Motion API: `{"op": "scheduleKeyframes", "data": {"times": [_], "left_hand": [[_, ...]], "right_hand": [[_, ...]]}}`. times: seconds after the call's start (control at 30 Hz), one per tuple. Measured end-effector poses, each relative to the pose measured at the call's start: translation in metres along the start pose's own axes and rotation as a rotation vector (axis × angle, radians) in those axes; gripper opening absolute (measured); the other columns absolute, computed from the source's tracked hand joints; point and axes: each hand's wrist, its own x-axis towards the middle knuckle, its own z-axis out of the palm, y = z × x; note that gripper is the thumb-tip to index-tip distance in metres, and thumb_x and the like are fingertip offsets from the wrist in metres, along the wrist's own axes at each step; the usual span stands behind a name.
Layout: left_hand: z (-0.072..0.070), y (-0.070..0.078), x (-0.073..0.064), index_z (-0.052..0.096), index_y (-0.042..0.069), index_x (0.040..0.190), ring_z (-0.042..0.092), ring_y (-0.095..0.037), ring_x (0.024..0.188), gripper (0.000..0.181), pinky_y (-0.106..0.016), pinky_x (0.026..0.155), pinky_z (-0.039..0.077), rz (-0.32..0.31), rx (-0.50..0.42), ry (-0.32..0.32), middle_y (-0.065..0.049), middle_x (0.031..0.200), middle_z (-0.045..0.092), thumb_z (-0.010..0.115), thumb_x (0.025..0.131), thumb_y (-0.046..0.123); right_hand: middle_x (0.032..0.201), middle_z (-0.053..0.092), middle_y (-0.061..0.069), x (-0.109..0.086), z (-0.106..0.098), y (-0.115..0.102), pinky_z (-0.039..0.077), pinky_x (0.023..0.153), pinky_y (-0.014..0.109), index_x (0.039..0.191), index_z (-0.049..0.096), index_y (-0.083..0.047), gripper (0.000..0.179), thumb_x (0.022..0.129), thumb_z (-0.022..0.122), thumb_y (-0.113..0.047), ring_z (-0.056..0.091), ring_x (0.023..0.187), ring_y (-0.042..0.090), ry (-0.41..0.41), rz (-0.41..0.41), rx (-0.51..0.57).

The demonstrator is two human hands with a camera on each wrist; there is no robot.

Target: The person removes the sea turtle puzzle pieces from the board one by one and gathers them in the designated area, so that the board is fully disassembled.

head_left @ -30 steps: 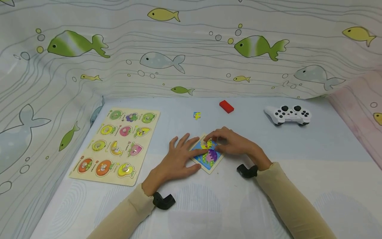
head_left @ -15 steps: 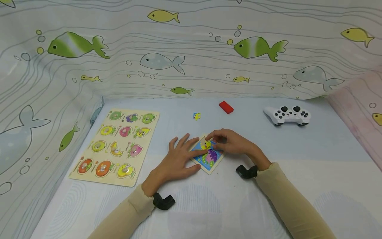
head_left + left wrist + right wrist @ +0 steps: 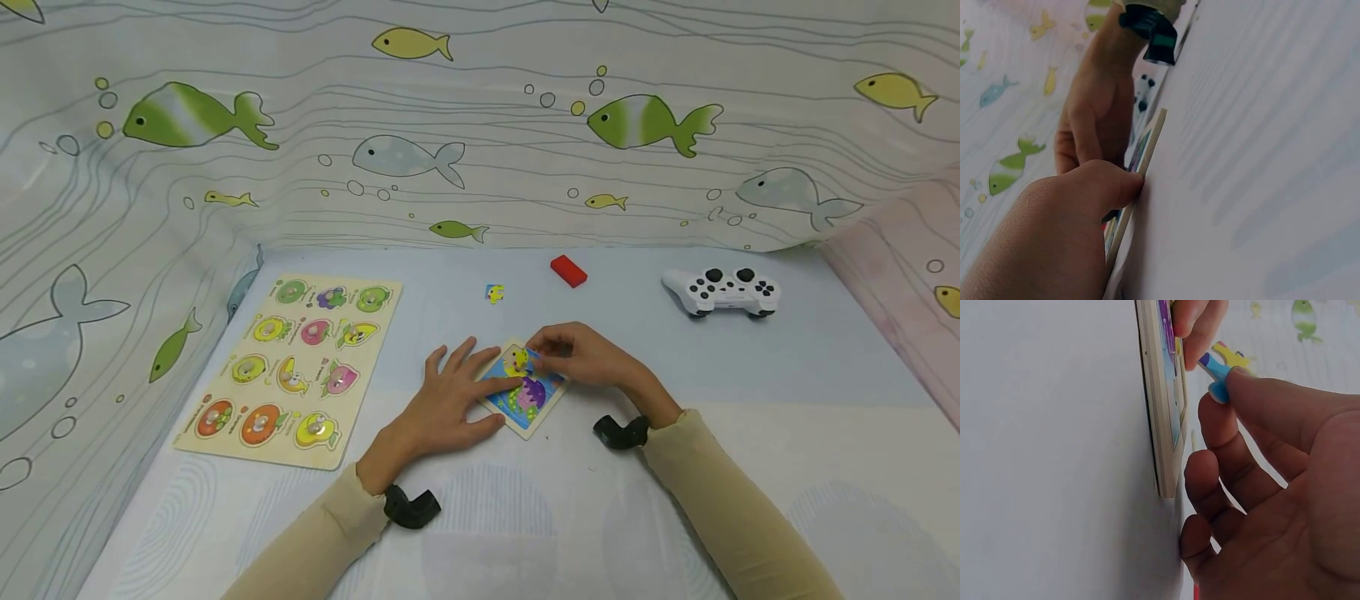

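A small square puzzle board [image 3: 530, 396] with a bright cartoon picture lies turned like a diamond on the cloth. My left hand [image 3: 450, 400] rests on its left side, fingers spread; the index finger lies straight over the picture. In the left wrist view, the left thumb [image 3: 1124, 185] touches the board's edge. Over the board's upper right side, my right hand [image 3: 585, 357] pinches a blue, purple and yellow puzzle piece [image 3: 1217, 376] between thumb and index finger. The right wrist view shows this piece tilted, just off the board's face.
Beyond the board lies a loose yellow-and-blue puzzle piece [image 3: 494, 292], with a red block [image 3: 568, 271] to its right. A white game controller [image 3: 722, 292] sits at the back right. A wooden fruit peg puzzle [image 3: 352, 417] is on the left. Fish-printed cloth walls surround the surface.
My right hand's fingertips have shifted slightly right across the puzzle board, uncovering more of its upper corner. The left hand stays in place.
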Motion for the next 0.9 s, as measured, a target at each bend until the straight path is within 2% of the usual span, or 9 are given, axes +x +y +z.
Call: {"op": "scheduleKeyframes", "data": {"times": [0.4, 0.67, 0.9], "left_hand": [[0.0, 0.001, -0.001, 0.057, 0.043, 0.142, 0.024, -0.043, 0.154, 0.048, -0.069, 0.115, 0.014, 0.009, -0.006, 0.012, -0.006, 0.162, 0.04, 0.056, 0.095, 0.052], [0.001, 0.001, -0.001, 0.057, 0.044, 0.142, 0.023, -0.042, 0.155, 0.048, -0.07, 0.115, 0.014, 0.009, -0.012, 0.011, -0.006, 0.162, 0.041, 0.055, 0.095, 0.052], [0.001, 0.001, 0.0, 0.055, 0.046, 0.143, 0.021, -0.042, 0.155, 0.048, -0.069, 0.116, 0.012, 0.001, -0.004, -0.003, -0.005, 0.162, 0.04, 0.054, 0.095, 0.053]], "right_hand": [[0.099, 0.074, 0.005, 0.0, -0.004, 0.004, 0.048, 0.074, 0.025, 0.115, 0.075, -0.01, 0.019, 0.098, 0.067, -0.014, 0.057, 0.084, 0.019, 0.116, 0.017, 0.002], [0.102, 0.071, 0.005, 0.002, -0.014, 0.009, 0.048, 0.074, 0.025, 0.117, 0.075, -0.013, 0.02, 0.1, 0.065, -0.016, 0.055, 0.088, 0.021, 0.214, 0.085, -0.054], [0.103, 0.07, 0.009, 0.01, -0.023, 0.013, 0.048, 0.075, 0.027, 0.121, 0.073, -0.009, 0.024, 0.1, 0.063, -0.016, 0.055, 0.09, 0.022, 0.226, 0.124, -0.107]]}}
